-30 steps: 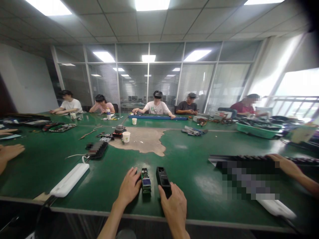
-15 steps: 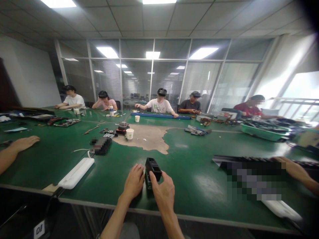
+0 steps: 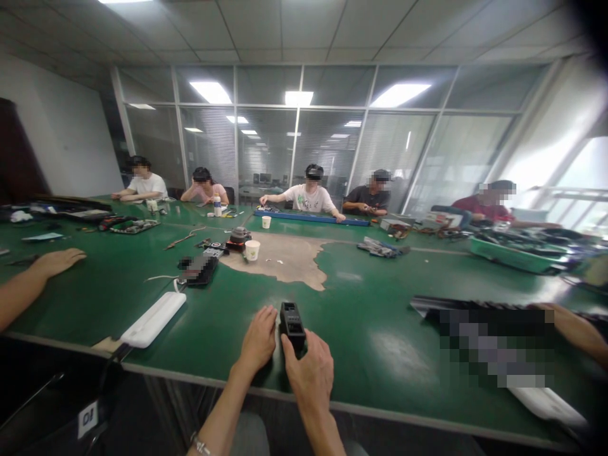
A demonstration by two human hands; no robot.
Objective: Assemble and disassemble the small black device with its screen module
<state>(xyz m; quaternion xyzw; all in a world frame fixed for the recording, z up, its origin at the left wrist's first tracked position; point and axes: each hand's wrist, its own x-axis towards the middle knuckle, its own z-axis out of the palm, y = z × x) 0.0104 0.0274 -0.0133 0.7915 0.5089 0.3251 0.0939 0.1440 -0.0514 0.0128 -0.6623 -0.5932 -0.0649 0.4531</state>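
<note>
A black, boxy plastic part (image 3: 291,316) with recesses in its upper face stands on the green table in front of me. My right hand (image 3: 311,364) grips its near end, the thumb on the left and the fingers round the right side. My left hand (image 3: 259,339) rests on the table just left of the part, its fingers stretched forward and holding nothing. Whether the left fingertips touch the part I cannot tell. The near lower end of the part is hidden behind my right hand.
White power strips lie left (image 3: 154,320) and right (image 3: 546,402). A paper cup (image 3: 252,251) stands on the brown patch (image 3: 294,263). Co-workers' hands rest at far left (image 3: 59,261) and right (image 3: 577,329). A green basket (image 3: 515,256) holds cables; several people sit opposite.
The black part has tipped, so its upper face shows more and the green board edge on its lower side is now hidden. The whole view has shifted slightly.
</note>
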